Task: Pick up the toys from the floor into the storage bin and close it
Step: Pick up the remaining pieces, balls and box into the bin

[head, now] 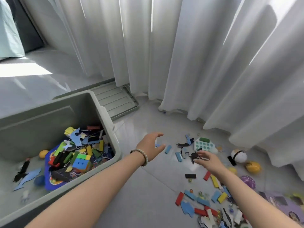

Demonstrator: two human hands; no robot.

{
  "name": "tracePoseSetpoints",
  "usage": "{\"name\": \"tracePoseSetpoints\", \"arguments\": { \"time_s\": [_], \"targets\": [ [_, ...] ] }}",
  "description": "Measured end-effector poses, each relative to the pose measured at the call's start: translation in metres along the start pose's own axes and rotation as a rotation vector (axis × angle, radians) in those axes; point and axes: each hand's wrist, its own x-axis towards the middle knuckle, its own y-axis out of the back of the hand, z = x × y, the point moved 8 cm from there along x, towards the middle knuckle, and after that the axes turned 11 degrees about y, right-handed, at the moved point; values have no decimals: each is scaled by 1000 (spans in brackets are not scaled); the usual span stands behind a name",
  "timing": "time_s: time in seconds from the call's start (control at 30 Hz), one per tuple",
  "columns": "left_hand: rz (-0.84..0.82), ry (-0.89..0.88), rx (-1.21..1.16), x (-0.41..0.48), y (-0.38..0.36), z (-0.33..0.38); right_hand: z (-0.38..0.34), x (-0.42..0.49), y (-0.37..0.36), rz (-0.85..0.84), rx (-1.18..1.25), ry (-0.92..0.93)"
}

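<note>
A grey-green storage bin (105,112) stands open at the left, holding blocks, puzzle pieces and a colour cube (81,162). Its lid (115,99) lies flat on the floor behind it. My left hand (152,147), with a bead bracelet on the wrist, hovers with spread fingers over blue blocks (167,149) on the floor. My right hand (206,160) reaches over dark and blue puzzle pieces (195,156), fingertips touching a dark one. More blocks (197,199) and pieces lie scattered at the lower right.
White curtains (197,63) hang down to the floor behind the toys. A white-and-green pop toy (204,145), a white ball (238,155), yellow balls (253,167) and a purple ball (248,181) lie near the curtain hem. A picture board (283,204) lies at the lower right.
</note>
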Motion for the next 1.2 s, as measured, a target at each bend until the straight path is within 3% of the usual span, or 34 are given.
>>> {"name": "tracePoseSetpoints", "arguments": {
  "time_s": [0.37, 0.67, 0.97, 1.07, 1.13, 1.2],
  "targets": [
    [-359, 195, 213, 13, -194, -51, 161, -18, -13, -101, -94, -139],
    [-364, 274, 361, 4, -273, -71, 208, -32, -21, -52, -221, -69],
    [-257, 230, 392, 6, -280, -75, 205, -33, -34, 68, -496, 55],
    [-266, 227, 288, 6, -279, -84, 203, -35, -36, 64, -560, 101],
    [-289, 300, -14, 1, -280, -89, 202, -37, -35, 108, -496, 100],
    [-326, 381, -367, -4, -278, -84, 198, -38, -29, 240, -248, 60]
  ]
}}
